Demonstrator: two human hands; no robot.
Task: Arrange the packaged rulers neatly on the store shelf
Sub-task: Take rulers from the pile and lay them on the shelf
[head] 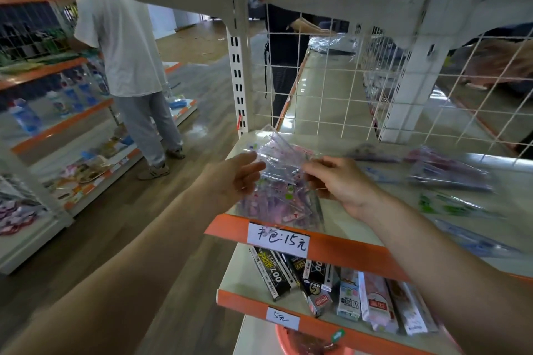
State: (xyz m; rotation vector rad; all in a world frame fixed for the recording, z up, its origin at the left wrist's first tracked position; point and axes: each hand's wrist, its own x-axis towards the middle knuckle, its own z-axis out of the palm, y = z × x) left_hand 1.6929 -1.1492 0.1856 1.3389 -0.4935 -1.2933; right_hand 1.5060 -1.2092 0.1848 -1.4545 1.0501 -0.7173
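A bundle of packaged rulers (284, 153) in clear plastic with pink print is held just above the left end of the cream store shelf (357, 228). My left hand (236, 176) grips its left side and my right hand (337, 179) pinches its right side. Under the bundle lies a pile of similar ruler packs (277, 204) near the shelf's orange front edge. More ruler packs lie scattered to the right: purple ones (450, 173), a green one (450, 204) and a blue one (476, 239). They look blurred.
A white wire grid (331, 89) backs the shelf, with an upright post (239, 66) at its left. The shelf below holds boxed goods (340, 288). A person in a white shirt (127, 46) stands in the aisle at left by another rack (57, 130). Handwritten price labels (278, 239) hang on the edges.
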